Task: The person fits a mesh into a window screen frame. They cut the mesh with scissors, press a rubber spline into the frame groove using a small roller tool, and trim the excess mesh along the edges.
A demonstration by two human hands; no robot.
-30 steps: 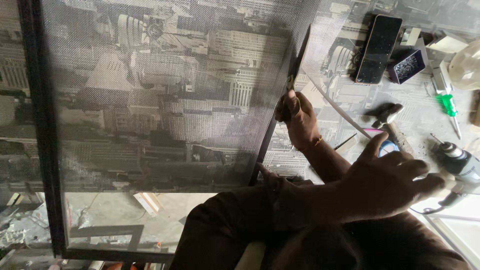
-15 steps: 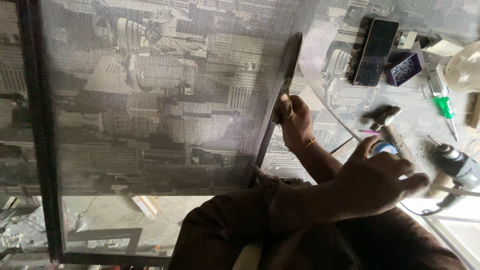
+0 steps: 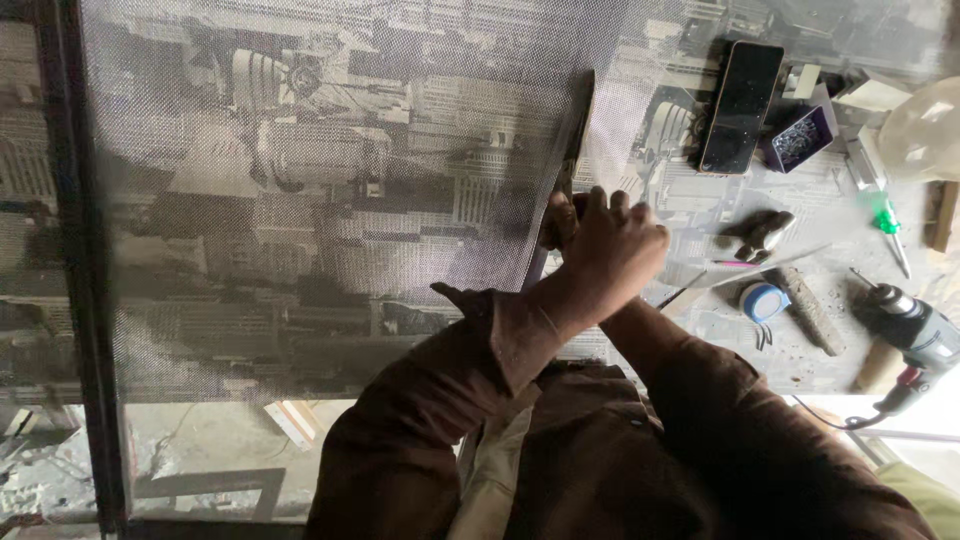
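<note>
A: Logging item one: what did the hands hold?

B: Both hands met at the dark frame bar [image 3: 572, 150] on the right edge of the mesh screen [image 3: 330, 200]. Right hand [image 3: 612, 245]: clenched, on top, knuckles up. Left hand [image 3: 556, 222]: mostly hidden beneath it, fingers against the bar; whether it gripped, I could not tell.

A: Position of the screen?

B: It lay flat over the worktop [image 3: 700, 330], filling the left and middle of the view, with its black outer frame [image 3: 85, 300] along the far left.

A: Items to the right?

B: A black phone [image 3: 740, 105]; just beside it a small box of screws [image 3: 798, 138]; a green-handled screwdriver [image 3: 886, 225]; a blue tape measure [image 3: 762, 302]; and a power drill [image 3: 915, 335] at the right edge.
</note>
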